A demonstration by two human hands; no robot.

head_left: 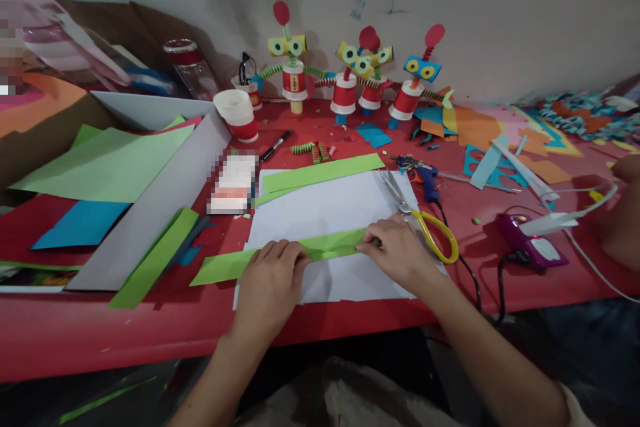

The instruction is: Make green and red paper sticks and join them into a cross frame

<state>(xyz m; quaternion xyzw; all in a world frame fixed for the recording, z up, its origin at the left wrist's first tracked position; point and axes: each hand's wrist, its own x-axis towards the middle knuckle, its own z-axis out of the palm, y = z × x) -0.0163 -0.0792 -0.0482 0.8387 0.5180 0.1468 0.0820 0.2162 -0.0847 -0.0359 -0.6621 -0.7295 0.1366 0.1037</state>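
Note:
A long green paper strip (220, 267) lies across white paper sheets (345, 203) on the red table. My left hand (277, 273) pinches the strip near its middle, fingers curled together. At the strip's right end, my right hand (395, 247) holds it between thumb and fingers. Another green strip (325, 172) rests along the top edge of the white sheets. Scissors with yellow handles (437, 237) lie just right of my right hand, blades pointing up and left.
At left stands a white box (165, 213) with coloured paper; a green strip leans on its side. Behind are a phone (233, 181), stacked cups (237, 117) and paper-cup figures (294, 80). At right are a glue gun (427, 181), a purple power socket (533, 243) and another person's arm.

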